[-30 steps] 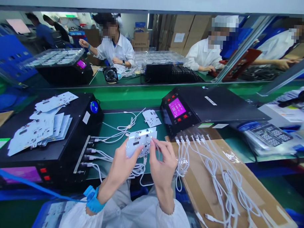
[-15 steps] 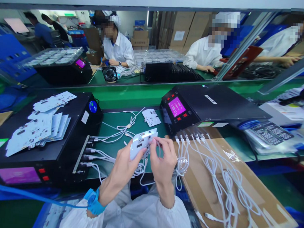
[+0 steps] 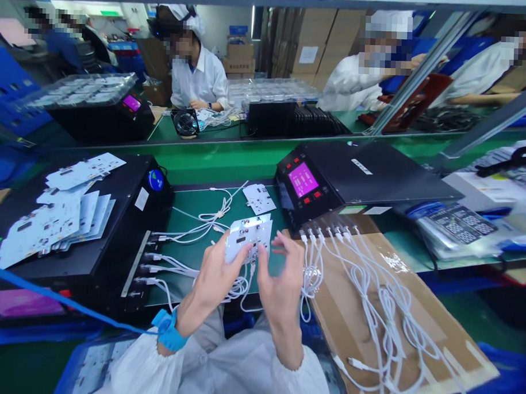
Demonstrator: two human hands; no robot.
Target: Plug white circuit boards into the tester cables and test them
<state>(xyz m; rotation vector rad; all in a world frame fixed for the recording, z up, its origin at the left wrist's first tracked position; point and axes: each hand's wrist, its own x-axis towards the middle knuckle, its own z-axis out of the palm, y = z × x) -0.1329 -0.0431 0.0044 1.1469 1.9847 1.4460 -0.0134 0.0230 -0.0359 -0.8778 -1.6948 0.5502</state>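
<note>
My left hand (image 3: 215, 267) grips white circuit boards (image 3: 239, 240), seemingly two, one overlapping the other, tilted up above the green bench. Dark parts dot the face turned toward me. At their right edge is my right hand (image 3: 284, 272), its fingers spread and curved, the thumb at or very near the boards. Nothing shows between those fingers. Just below the boards a white cable (image 3: 252, 270) rises with its plug end close to them; whether it is plugged in I cannot tell. Another white circuit board (image 3: 259, 199) lies on the bench beyond my hands.
A black box (image 3: 115, 215) at left carries stacked white boards (image 3: 50, 224). White cables (image 3: 174, 267) run from its side. Another black tester (image 3: 367, 172) with a pink screen stands right, its bundled cables (image 3: 388, 322) lying over cardboard (image 3: 440, 306). A blue cord (image 3: 90, 306) trails from my left wristband.
My right hand's fingers have opened and spread away from the boards' edge, where they were pinched before. My left hand keeps hold of the boards. The view has shifted slightly.
</note>
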